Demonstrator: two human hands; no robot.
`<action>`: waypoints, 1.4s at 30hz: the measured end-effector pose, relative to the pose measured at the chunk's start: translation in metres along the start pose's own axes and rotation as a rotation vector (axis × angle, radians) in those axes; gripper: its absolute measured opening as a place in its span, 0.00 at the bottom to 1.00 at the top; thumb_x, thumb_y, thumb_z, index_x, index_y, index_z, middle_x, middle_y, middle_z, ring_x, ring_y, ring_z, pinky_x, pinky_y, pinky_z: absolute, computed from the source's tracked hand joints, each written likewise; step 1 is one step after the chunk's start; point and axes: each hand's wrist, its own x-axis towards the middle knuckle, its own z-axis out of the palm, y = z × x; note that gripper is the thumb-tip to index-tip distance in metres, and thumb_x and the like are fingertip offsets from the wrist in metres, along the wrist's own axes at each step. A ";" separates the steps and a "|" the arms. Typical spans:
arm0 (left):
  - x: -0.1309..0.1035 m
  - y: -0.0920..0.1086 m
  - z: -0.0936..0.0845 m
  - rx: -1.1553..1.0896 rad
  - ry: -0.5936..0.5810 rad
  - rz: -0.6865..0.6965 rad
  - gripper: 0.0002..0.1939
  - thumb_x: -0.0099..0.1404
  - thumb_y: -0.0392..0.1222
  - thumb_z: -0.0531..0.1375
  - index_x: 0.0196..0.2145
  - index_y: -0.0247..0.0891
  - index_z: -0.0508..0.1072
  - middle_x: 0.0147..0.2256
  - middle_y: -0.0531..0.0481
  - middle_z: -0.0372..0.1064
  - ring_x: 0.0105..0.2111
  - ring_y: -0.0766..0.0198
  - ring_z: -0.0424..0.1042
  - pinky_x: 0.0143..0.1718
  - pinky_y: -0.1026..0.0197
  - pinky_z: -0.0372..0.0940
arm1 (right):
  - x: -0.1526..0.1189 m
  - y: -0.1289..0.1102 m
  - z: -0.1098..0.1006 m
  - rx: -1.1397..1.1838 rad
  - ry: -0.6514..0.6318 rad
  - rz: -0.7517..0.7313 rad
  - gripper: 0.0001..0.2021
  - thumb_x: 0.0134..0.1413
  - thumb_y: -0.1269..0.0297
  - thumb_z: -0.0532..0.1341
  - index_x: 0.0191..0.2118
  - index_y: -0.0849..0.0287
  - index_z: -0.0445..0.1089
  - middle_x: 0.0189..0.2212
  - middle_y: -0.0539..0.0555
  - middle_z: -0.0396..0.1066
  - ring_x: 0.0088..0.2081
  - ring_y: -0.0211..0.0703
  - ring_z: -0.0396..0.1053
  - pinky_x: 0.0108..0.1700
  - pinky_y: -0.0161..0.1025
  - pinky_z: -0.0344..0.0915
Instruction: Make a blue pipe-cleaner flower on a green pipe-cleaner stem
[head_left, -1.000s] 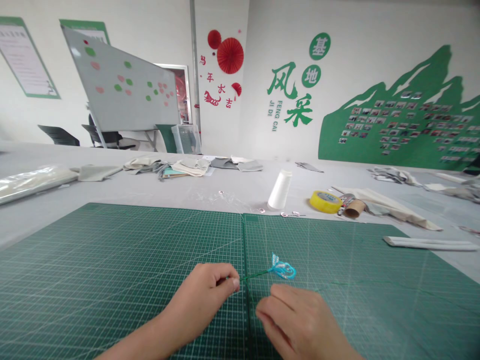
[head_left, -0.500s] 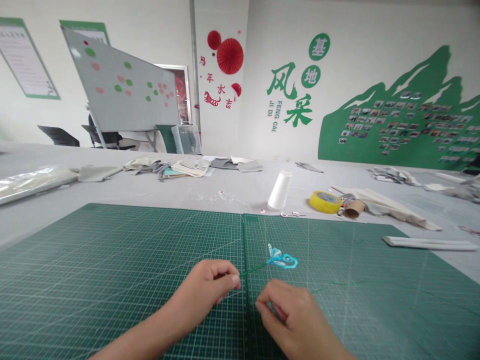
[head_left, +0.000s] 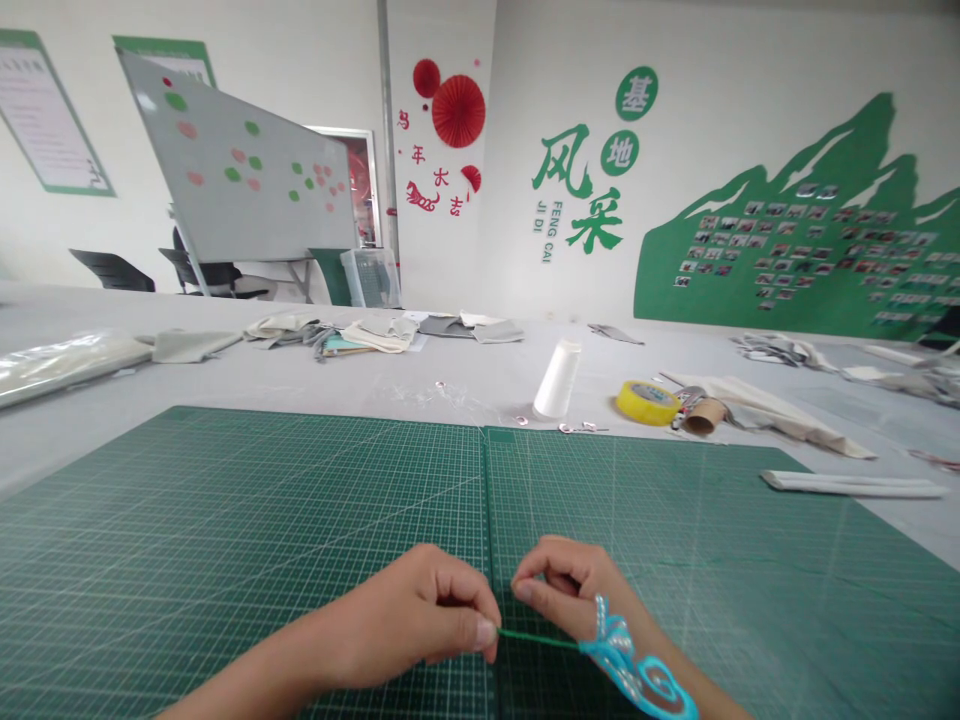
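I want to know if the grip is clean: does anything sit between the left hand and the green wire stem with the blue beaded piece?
Nothing visible does. The left hand pinches the green wire stem directly; the right hand is close behind it.

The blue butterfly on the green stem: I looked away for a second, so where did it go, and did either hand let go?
The blue butterfly swung from beyond the hands, over the green cutting mat, toward the camera; it now lies across the right hand. The left hand still pinches the green stem. The right hand closed in, fingers pinched. The white cone and yellow tape stayed put.
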 end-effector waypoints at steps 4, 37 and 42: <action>-0.001 0.000 -0.001 0.090 -0.049 -0.031 0.09 0.57 0.34 0.57 0.27 0.37 0.78 0.17 0.60 0.55 0.18 0.71 0.50 0.18 0.67 0.44 | 0.001 -0.002 -0.006 0.015 -0.030 -0.016 0.08 0.53 0.62 0.63 0.29 0.60 0.75 0.18 0.43 0.51 0.23 0.36 0.54 0.28 0.35 0.52; 0.006 -0.007 0.001 0.593 0.418 -0.018 0.13 0.64 0.41 0.53 0.23 0.39 0.69 0.20 0.58 0.59 0.23 0.67 0.59 0.25 0.64 0.49 | -0.020 -0.038 0.000 -0.436 0.071 -0.421 0.09 0.54 0.74 0.55 0.26 0.59 0.69 0.20 0.49 0.67 0.23 0.36 0.63 0.25 0.34 0.53; 0.005 -0.007 0.001 0.523 0.449 -0.040 0.12 0.63 0.41 0.53 0.23 0.39 0.69 0.20 0.58 0.60 0.24 0.66 0.60 0.26 0.64 0.50 | -0.020 -0.028 0.008 -0.536 0.112 -0.495 0.11 0.52 0.75 0.53 0.24 0.59 0.68 0.21 0.49 0.67 0.22 0.36 0.62 0.24 0.36 0.51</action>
